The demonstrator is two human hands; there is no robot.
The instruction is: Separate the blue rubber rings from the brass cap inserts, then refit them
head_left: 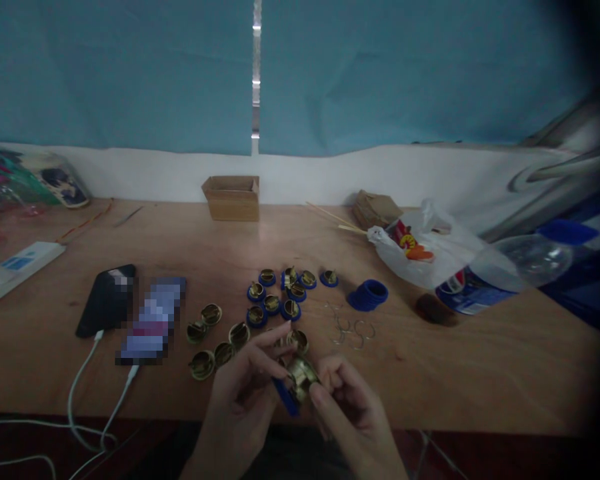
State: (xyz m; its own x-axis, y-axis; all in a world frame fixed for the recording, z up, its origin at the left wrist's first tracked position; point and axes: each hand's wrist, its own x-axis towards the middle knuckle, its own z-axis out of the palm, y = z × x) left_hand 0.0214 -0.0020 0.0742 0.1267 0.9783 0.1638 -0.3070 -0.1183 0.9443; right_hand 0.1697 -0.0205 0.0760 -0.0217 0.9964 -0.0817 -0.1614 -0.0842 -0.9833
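Observation:
My left hand [253,373] and my right hand [347,403] meet at the table's front edge. Between their fingertips is a round brass-coloured metal part [303,375], tilted on edge. A blue ring [286,398] shows against it near my left fingers; whether the two are joined I cannot tell. Just beyond my hands lie several similar brass parts set in blue rings [272,305]. More brass parts without visible rings [201,365] lie to the left of my left hand. Thin metal wire rings [364,329] and a stack of blue rings [368,295] are beyond my right hand.
Two phones [106,300] with white cables lie on the left, near a power strip [20,270]. At the back stands an open cardboard box [234,200]. A plastic bag [420,247] and a bottle with a blue cap [510,270] are on the right.

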